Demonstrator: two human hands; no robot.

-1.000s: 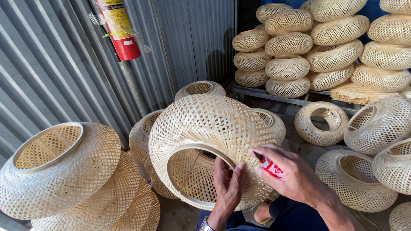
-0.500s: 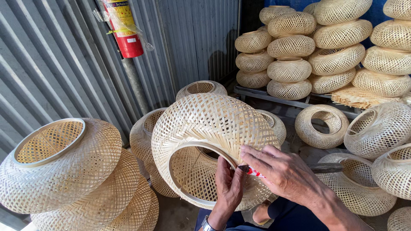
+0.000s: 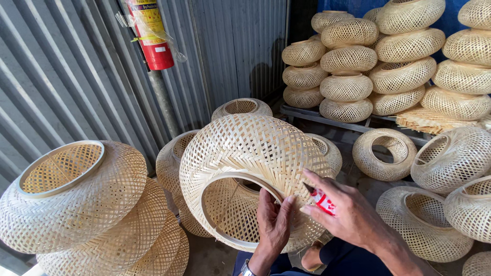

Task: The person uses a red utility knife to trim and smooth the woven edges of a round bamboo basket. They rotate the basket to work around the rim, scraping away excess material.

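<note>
Between my hands sits the pale woven bamboo dome-shaped lampshade (image 3: 255,168), tipped so its ringed mouth faces me; that puts the rim within reach of both hands. My left hand (image 3: 273,225) is flat against the lower right of the rim, fingers spread narrow along the weave, bracing it, not wrapped around anything. My right hand (image 3: 348,214) is closed on a small red-and-white tube with a dark tip (image 3: 321,199), pinched between thumb and fingers, tip aimed at the rim just above the left hand's fingertips. Can't tell whether the tip touches the bamboo.

Shade interior: hollow, only the open weave and thin cross struts show inside.

Left of my left hand: a stack of flatter woven bamboo shades (image 3: 76,204), top one tilted mouth-up, nothing in it. Behind the held shade, more of the same (image 3: 240,107), partly hidden. Right of my right hand: several round woven shades (image 3: 450,158) lying on the floor, mouths open, nothing inside. Far ahead, columns of oval woven shades (image 3: 348,56) stacked on a low metal rack (image 3: 327,117). Up left, a red fire extinguisher (image 3: 151,36) hangs on the grey corrugated metal wall (image 3: 51,76).
</note>
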